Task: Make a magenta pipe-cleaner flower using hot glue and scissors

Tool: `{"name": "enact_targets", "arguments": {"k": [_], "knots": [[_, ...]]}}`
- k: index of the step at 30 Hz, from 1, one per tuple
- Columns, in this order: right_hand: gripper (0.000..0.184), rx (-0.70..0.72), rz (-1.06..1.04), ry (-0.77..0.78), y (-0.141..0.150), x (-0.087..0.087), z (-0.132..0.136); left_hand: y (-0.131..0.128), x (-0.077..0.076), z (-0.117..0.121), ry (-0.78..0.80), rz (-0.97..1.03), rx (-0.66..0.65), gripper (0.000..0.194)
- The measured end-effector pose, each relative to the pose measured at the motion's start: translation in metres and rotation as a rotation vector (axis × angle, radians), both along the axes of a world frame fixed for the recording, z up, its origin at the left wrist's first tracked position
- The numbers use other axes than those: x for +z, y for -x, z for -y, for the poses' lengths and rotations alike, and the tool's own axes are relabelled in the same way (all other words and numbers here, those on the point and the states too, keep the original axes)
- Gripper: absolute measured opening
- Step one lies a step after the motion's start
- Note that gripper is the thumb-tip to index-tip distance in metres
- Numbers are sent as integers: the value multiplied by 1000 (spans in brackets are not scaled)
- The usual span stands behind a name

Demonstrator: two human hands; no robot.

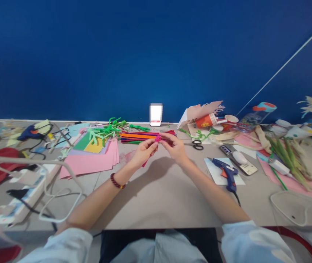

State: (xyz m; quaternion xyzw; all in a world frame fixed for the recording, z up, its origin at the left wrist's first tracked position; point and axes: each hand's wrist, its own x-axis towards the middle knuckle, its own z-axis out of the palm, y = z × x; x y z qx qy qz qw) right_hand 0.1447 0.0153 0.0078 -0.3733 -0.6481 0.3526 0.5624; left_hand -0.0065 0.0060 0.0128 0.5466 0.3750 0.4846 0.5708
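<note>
Both hands (146, 150) (176, 148) pinch a pink piece (158, 138), colored stems (134, 136) behind, scissors (197, 145) near the right.

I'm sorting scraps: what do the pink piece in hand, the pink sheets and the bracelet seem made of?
Pink piece: perhaps fuzzy, matte pipe cleaner; its edges look soft, though blurred.
Pink sheets: matte paper or card, flat and straight-edged.
Bracelet: rounded, slightly shiny beads; wood or plastic, unclear.
</note>
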Motion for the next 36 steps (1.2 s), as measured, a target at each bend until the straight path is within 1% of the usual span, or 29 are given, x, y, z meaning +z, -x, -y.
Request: {"name": "enact_targets", "arguments": {"k": [3, 6, 10, 12, 14, 16, 19, 21, 23, 26, 29, 31, 33, 36], "knots": [[25, 34, -53, 140, -1, 3, -2, 1, 0, 1, -22, -41, 0, 30], [24, 72, -92, 180, -2, 4, -4, 1, -1, 1, -33, -49, -8, 31], [26, 169, -105, 246, -6, 5, -6, 2, -6, -2, 8, 17, -45, 32], [25, 192, -109, 261, -8, 6, -7, 4, -8, -3, 38, 66, -91, 31], [25, 202, -121, 268, -9, 8, -8, 5, -8, -4, 73, 120, -166, 29], [28, 233, -134, 292, -9, 8, -8, 7, -7, -3, 123, 177, -254, 26], [36, 327, -145, 330, -8, 7, -7, 7, -5, 0, 201, 255, -371, 26], [39, 390, -140, 350, -7, 7, -6, 7, -5, 2, 243, 301, -419, 27], [40, 427, -127, 373, -8, 7, -4, 6, -5, 4, 286, 333, -438, 28], [37, 430, -94, 381, -9, 10, -3, 7, -4, 4, 336, 340, -435, 28], [30, 367, -43, 329, -10, 11, -4, 8, -2, 1, 342, 302, -402, 27], [26, 316, 3, 248, -10, 11, -5, 8, -1, -1, 313, 244, -335, 33], [23, 286, 67, 160, -9, 10, -5, 8, -1, -3, 259, 162, -238, 40], [21, 268, 163, 83, -7, 12, -2, 7, -3, -4, 194, 79, -132, 39]]}}
